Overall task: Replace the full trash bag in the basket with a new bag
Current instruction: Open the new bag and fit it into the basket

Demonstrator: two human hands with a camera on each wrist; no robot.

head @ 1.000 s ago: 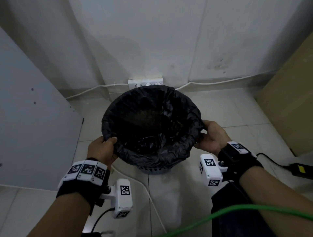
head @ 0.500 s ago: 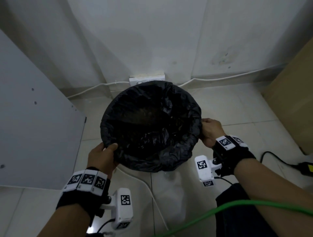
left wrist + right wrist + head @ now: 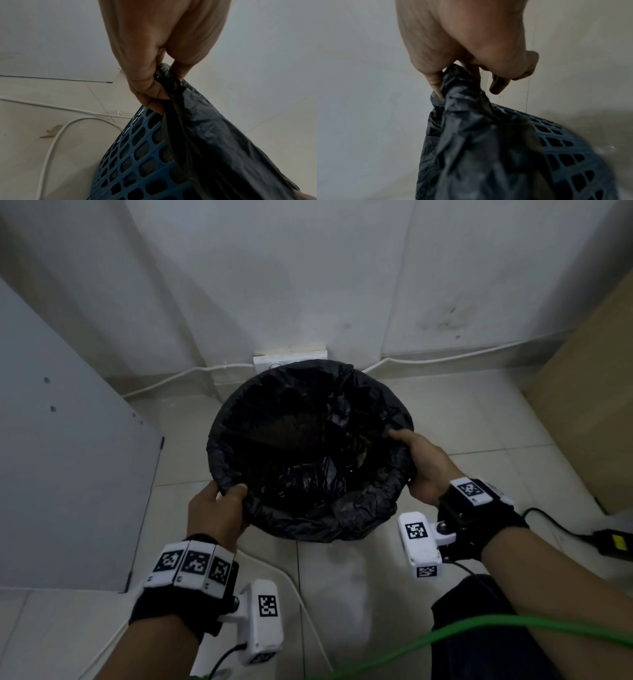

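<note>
white outlet box (image 3: 289, 358) at wall | white cable (image 3: 56, 136) on floor | green cable (image 3: 445, 633)

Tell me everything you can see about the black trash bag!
The crinkly black plastic trash bag is thin and a bit shiny. It lines the round blue plastic lattice basket on the pale tiled floor, its top edge folded over the rim. The left hand pinches the edge at the near left, and the right hand pinches the opposite side. Its dark inside is hard to make out.
</note>
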